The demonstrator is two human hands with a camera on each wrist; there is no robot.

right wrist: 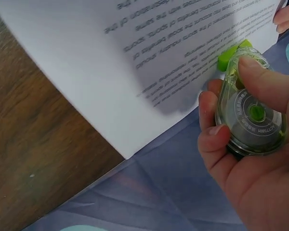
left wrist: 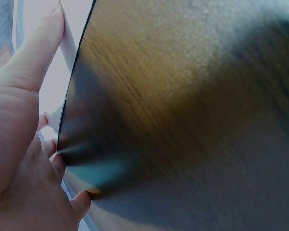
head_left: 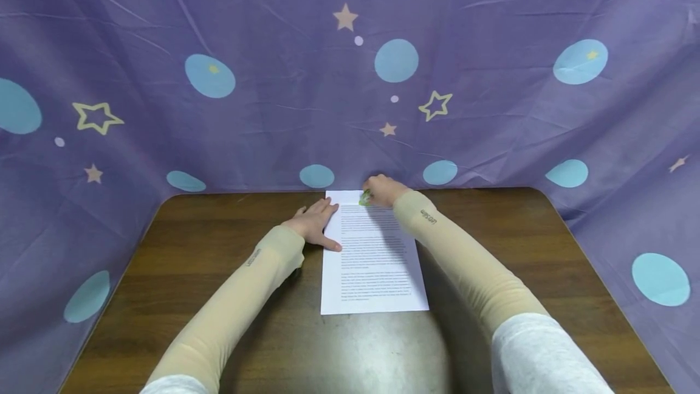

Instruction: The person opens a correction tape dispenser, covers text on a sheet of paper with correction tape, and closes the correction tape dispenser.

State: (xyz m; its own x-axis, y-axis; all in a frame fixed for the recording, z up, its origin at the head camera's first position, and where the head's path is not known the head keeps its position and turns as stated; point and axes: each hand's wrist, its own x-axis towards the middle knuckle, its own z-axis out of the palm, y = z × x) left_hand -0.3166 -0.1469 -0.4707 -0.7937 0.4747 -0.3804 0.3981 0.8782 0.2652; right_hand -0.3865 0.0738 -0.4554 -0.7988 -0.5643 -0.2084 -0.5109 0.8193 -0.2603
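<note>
A printed sheet of paper lies on the wooden table, its top end at the far edge. My left hand rests on the sheet's left edge with thumb and fingers spread; the left wrist view shows the thumb on the paper. In my right hand is a correction tape dispenser with a clear body and green parts, gripped between thumb and curled fingers. Its green tip is over the printed lines near the top of the page. Whether the tip touches the paper, I cannot tell.
Just behind the table's far edge hangs a purple curtain with stars and blue spots, which also runs down both sides. Brown tabletop extends left and right of the sheet.
</note>
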